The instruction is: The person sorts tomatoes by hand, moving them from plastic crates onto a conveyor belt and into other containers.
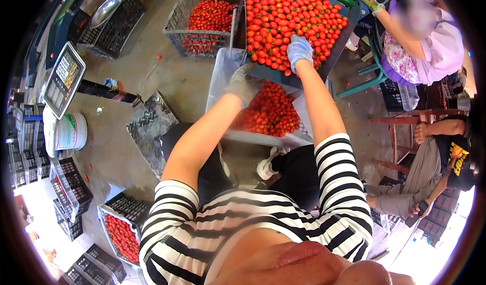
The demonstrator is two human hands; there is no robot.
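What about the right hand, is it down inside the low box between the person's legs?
No, the right hand is up at the red tomatoes in the dark tray.

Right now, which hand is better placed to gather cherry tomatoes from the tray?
Probably the right hand: it lies among the cherry tomatoes on the tray, while the left hand is beside the tray's near-left corner.

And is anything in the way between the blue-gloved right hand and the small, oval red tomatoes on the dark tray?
Nothing visible, apart from the pale blue glove itself: the right hand is among the small, oval red tomatoes on the dark blue tray.
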